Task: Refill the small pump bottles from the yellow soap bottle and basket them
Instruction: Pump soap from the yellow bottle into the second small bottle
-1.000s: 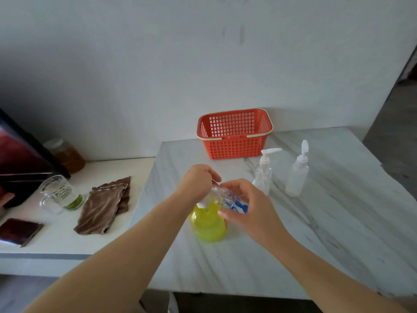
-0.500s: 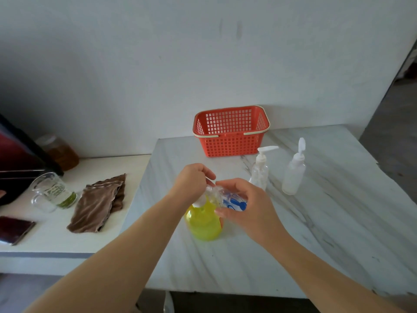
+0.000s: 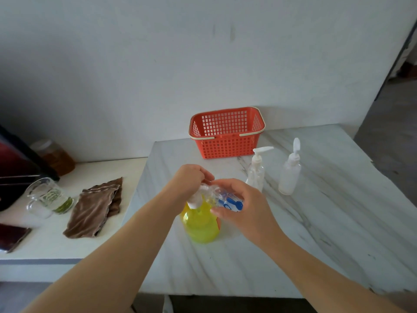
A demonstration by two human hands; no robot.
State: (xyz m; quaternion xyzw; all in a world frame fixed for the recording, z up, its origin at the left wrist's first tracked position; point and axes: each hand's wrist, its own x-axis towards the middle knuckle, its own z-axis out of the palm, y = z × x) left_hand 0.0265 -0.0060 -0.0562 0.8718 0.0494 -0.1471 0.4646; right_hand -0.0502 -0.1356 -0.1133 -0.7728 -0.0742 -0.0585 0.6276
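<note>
The yellow soap bottle stands on the marble table, its neck hidden by my hands. Just above it my right hand holds a small clear bottle with a blue label, tilted on its side. My left hand has its fingers curled round the white top at that bottle's left end. Two more small bottles stand upright to the right: a clear pump bottle and a cloudy one. The red basket stands behind them by the wall, nothing showing inside.
A lower white counter on the left carries a brown cloth, a glass mug, a dark phone and an amber jar. A dark red appliance fills the far left. The table's right edge drops to the floor.
Both hands stay on the small labelled bottle over the yellow bottle, and only the view has shifted slightly.
</note>
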